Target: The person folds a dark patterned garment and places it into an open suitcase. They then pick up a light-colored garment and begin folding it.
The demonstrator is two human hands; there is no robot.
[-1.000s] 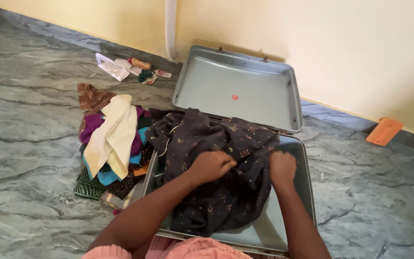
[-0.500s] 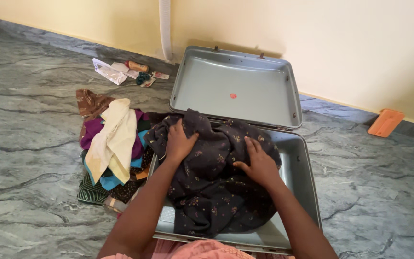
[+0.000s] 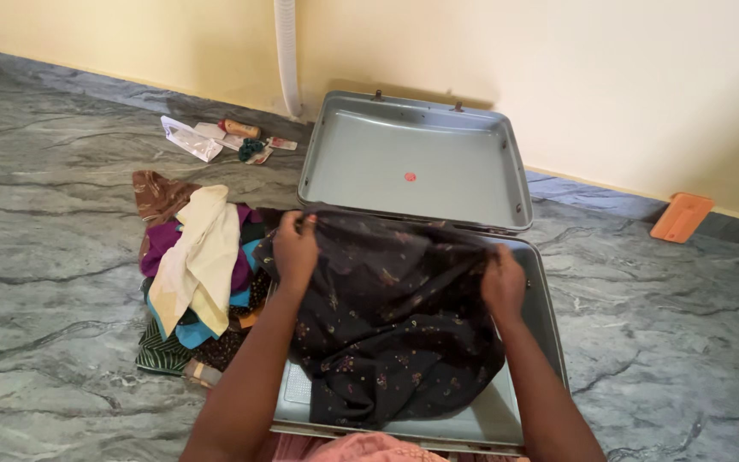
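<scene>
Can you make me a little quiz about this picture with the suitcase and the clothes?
1. True or false: the suitcase lid is shut.
2. What do the left hand and right hand both hold?
3. The pile of clothes lies: A) inside the lid, B) on the floor beside the suitcase, C) by the orange block.

Key: 1 false, it stands open. 2 the dark patterned cloth. 3 B.

orange block (image 3: 682, 216), white pipe (image 3: 286, 53), scattered packets (image 3: 215, 137)
</scene>
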